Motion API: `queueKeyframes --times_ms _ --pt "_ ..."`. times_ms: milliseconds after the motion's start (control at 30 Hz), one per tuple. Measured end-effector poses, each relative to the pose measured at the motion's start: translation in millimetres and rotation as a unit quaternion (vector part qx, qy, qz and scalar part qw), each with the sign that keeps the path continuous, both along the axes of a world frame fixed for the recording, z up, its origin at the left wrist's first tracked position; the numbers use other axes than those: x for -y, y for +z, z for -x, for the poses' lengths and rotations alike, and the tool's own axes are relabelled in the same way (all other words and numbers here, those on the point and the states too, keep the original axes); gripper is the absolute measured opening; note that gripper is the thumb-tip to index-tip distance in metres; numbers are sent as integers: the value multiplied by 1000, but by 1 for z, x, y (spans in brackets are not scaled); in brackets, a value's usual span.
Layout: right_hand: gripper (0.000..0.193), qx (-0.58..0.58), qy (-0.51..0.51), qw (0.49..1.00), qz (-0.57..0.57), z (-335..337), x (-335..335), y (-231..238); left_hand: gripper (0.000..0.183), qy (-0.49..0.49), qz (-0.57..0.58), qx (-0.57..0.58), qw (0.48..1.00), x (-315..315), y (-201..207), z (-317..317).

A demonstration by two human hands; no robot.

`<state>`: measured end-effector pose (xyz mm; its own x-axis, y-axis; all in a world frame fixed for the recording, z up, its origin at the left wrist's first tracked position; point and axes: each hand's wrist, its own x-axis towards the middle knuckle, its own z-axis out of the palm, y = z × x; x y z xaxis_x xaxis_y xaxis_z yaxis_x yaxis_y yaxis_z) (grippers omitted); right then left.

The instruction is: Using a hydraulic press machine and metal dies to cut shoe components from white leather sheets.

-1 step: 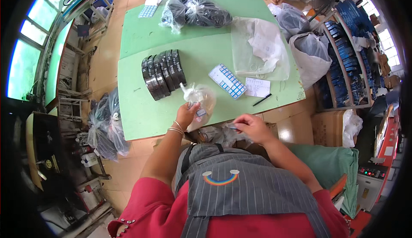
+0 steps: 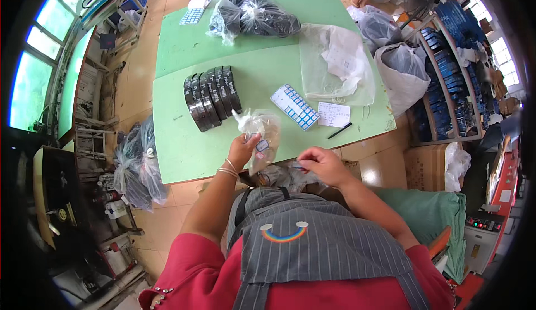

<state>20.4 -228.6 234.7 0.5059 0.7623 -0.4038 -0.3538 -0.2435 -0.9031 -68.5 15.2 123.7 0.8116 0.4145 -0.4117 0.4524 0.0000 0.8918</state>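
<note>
My left hand (image 2: pixel 244 151) is closed on a clear plastic bag (image 2: pixel 270 127), gripping its side at the table's near edge. The bag has a twisted, gathered top and pale contents that I cannot make out. A small blue-edged label (image 2: pixel 262 146) shows on it beside my fingertips. Just to the right, my right hand (image 2: pixel 325 166) pinches a small pale flat piece (image 2: pixel 298 166) between thumb and fingers, apart from the bag. Beyond the hands lies a sheet of blue-bordered labels (image 2: pixel 296 106), partly used. Next to it are a handwritten paper (image 2: pixel 334 114) and a black pen (image 2: pixel 339 130).
Black curved bundles (image 2: pixel 212 98) with white writing stand in a row on the green table (image 2: pixel 173 153). Filled plastic bags (image 2: pixel 254 14) lie at its far side, an open clear bag (image 2: pixel 335 64) at right. Another person's hand (image 2: pixel 361 0) appears at the far right.
My right hand has shifted slightly left, toward the bag. The bag in my left hand has turned a little, so its label shows more fully.
</note>
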Motion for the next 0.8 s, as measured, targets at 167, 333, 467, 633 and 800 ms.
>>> queueKeyframes --times_ms 167,333,467,633,800 --pt "12 -7 9 999 -46 13 -44 27 26 28 181 59 981 28 62 14" --pt "13 88 14 995 -52 18 -44 26 28 13 217 98 971 52 93 23" --pt "16 217 30 976 4 23 -43 30 27 3 237 91 967 54 104 26" --pt "15 252 21 967 27 25 -43 31 26 -24 224 109 968 54 103 27" --pt "20 273 -4 962 10 29 -44 27 27 -24 286 120 950 57 109 30"
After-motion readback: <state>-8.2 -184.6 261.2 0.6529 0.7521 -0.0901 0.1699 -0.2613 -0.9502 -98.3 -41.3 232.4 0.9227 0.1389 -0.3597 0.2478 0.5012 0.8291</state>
